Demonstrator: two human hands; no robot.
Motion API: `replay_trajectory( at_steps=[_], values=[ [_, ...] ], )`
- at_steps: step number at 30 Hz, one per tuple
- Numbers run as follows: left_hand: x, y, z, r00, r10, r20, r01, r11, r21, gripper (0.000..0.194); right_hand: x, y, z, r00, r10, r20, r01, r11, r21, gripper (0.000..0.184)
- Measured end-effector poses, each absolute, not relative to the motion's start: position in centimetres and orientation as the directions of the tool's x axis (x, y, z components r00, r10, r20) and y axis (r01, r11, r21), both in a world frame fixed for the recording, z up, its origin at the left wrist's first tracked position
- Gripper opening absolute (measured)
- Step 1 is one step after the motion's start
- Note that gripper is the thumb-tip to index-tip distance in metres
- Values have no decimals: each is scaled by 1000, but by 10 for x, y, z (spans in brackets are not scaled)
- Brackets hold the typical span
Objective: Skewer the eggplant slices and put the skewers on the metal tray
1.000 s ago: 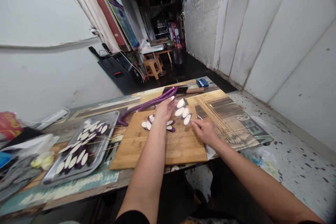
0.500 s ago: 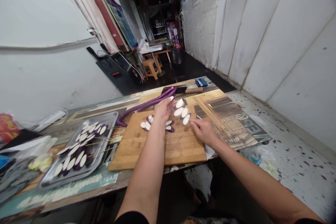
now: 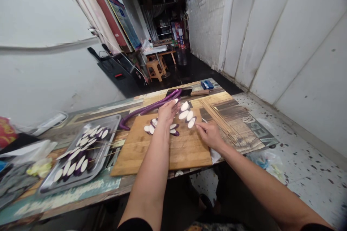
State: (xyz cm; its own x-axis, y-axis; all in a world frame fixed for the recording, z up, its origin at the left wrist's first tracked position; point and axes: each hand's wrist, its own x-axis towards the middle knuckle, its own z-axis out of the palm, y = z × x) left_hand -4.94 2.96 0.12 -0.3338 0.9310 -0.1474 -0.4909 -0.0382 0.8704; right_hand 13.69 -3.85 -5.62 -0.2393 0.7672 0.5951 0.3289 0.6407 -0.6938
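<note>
My right hand [image 3: 208, 134] is closed in a pinch at the near end of a skewer, mostly hidden, that carries several white, purple-edged eggplant slices [image 3: 183, 114]. My left hand [image 3: 168, 112] is at the skewer's far side, with a single eggplant slice [image 3: 176, 101] at its fingertips. Both hands are above a wooden cutting board [image 3: 138, 155]. More loose slices [image 3: 173, 130] lie on the board, partly covered by my left forearm. Behind the left hand stretch long purple eggplants [image 3: 148, 109].
Left of the board, a metal tray [image 3: 101, 168] holds skewered slices. Bare bamboo skewers [image 3: 222, 121] lie to the right. At the table's far edge are a knife with a wooden handle [image 3: 200, 92] and a blue box [image 3: 207, 85]. A crumpled grey cloth [image 3: 17, 180] sits far left.
</note>
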Motion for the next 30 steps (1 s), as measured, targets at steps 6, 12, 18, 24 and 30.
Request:
replay_trajectory(
  at_steps=[6, 12, 18, 24, 30],
  values=[
    [-49, 29, 1, -321, 936, -145, -467, -23, 884, 7, 137, -38, -58, -247, 758, 604, 327, 651, -684, 25],
    [-47, 28, 2, -336, 931, -142, -456, -28, 890, 3, 137, -39, -56, -240, 768, 593, 322, 640, -698, 25],
    [-46, 28, 5, -331, 932, -150, -483, -30, 875, 3, 137, -40, -56, -252, 777, 577, 345, 629, -697, 23],
    [-46, 29, 2, -316, 936, -157, -504, -25, 863, 1, 137, -41, -54, -257, 784, 565, 349, 621, -702, 22],
    [-47, 30, 3, -354, 926, -132, -476, -57, 878, 4, 137, -40, -54, -246, 786, 567, 349, 618, -705, 23]
  ],
)
